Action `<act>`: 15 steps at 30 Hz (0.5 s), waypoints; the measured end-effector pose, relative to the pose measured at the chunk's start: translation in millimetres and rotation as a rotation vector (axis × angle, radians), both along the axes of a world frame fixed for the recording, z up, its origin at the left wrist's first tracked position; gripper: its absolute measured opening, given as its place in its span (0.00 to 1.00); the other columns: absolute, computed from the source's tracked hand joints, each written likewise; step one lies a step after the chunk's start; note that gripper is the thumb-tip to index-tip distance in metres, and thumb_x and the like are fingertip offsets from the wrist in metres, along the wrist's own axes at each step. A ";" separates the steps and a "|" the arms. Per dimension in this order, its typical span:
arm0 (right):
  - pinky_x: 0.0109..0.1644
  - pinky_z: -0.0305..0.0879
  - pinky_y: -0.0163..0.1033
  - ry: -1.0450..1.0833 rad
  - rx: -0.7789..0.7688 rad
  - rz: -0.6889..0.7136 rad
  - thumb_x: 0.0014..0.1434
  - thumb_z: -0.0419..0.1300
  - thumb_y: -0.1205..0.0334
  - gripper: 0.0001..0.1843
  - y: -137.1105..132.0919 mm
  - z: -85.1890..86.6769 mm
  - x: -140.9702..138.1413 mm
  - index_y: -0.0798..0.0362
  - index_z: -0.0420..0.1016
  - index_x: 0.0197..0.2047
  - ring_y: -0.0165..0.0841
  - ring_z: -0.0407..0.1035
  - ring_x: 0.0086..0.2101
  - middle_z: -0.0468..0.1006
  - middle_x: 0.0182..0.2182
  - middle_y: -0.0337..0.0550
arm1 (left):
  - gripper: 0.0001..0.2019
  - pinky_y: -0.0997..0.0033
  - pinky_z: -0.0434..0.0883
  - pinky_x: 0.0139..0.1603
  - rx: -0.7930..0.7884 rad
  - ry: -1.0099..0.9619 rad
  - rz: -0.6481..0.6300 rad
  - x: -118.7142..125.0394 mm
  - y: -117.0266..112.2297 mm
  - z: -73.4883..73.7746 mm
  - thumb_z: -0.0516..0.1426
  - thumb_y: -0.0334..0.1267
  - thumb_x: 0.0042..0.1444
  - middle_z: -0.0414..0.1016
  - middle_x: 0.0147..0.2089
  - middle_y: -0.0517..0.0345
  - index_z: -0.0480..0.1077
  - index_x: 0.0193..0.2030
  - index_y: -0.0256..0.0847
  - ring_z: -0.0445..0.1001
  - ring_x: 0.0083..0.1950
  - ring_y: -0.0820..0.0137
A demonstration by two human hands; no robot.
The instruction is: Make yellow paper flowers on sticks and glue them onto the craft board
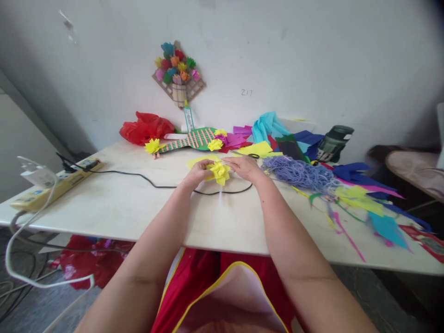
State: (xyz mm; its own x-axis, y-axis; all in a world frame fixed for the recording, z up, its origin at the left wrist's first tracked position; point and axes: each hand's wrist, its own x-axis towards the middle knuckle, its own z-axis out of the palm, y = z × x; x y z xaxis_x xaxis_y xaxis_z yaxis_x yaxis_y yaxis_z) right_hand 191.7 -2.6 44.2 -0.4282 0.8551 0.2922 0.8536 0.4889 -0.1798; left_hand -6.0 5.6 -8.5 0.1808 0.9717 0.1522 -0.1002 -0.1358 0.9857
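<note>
Between my two hands, above the middle of the table, is a yellow paper flower (219, 173). My left hand (200, 170) is closed on the flower's left side, fingers pinched. My right hand (243, 167) reaches in from the right, its fingertips together at the flower's upper right edge; whether they grip a petal or a thin piece is too small to make out. Just behind the left fingers lies a yellow paper sheet (194, 161). Dark scissor handles (254, 156) show beyond my right hand.
A green decorated panel (201, 138) with yellow flowers lies behind. Purple-blue string (298, 172) and coloured paper scraps (360, 199) cover the right side. A black cable (152, 184) runs from a power strip (52, 185) at left. A dark bottle (336, 142) leans at back right.
</note>
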 end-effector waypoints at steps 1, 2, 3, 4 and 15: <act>0.53 0.66 0.39 -0.010 0.003 0.002 0.65 0.50 0.56 0.22 0.4 -0.5 0.1 0.39 0.69 0.61 0.36 0.73 0.50 0.80 0.50 0.38 | 0.22 0.74 0.66 0.31 0.001 0.001 -0.004 -0.1 0.0 -0.2 0.61 0.31 0.29 0.76 0.28 0.60 0.69 0.38 0.36 0.72 0.28 0.71; 0.53 0.66 0.40 -0.017 0.007 0.007 0.66 0.50 0.56 0.22 1.0 -1.2 0.2 0.39 0.68 0.61 0.37 0.73 0.50 0.79 0.51 0.38 | 0.23 0.74 0.66 0.31 0.000 0.002 -0.012 -0.3 0.1 -0.6 0.61 0.30 0.29 0.76 0.28 0.60 0.69 0.39 0.36 0.72 0.28 0.71; 0.54 0.66 0.41 -0.021 0.010 0.012 0.66 0.50 0.56 0.22 1.8 -2.1 0.3 0.38 0.68 0.62 0.37 0.73 0.50 0.79 0.51 0.38 | 0.23 0.74 0.66 0.31 -0.004 0.003 -0.022 -0.4 0.3 -1.1 0.60 0.30 0.29 0.76 0.28 0.60 0.69 0.39 0.36 0.73 0.28 0.71; 0.54 0.66 0.41 -0.021 0.012 0.020 0.66 0.50 0.55 0.22 2.9 -3.1 0.5 0.38 0.68 0.62 0.37 0.73 0.51 0.78 0.52 0.38 | 0.23 0.74 0.66 0.31 -0.009 0.007 -0.034 -0.6 0.5 -1.5 0.60 0.30 0.29 0.76 0.28 0.60 0.69 0.39 0.36 0.73 0.28 0.71; 0.57 0.66 0.44 0.039 -0.006 0.049 0.65 0.51 0.56 0.20 4.8 -6.5 0.4 0.34 0.69 0.59 0.38 0.70 0.55 0.76 0.54 0.33 | 0.20 0.71 0.66 0.33 -0.062 -0.109 -0.150 -4.1 0.5 -1.3 0.60 0.32 0.32 0.78 0.32 0.56 0.74 0.38 0.35 0.73 0.30 0.69</act>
State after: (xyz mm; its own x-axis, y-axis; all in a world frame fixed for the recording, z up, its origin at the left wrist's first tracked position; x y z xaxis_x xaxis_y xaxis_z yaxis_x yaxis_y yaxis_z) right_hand 192.1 2.3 37.7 -0.4579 0.8351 0.3048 0.8210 0.5287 -0.2153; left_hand -10.1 6.1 -9.8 0.3097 0.9433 0.1193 -0.2213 -0.0505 0.9739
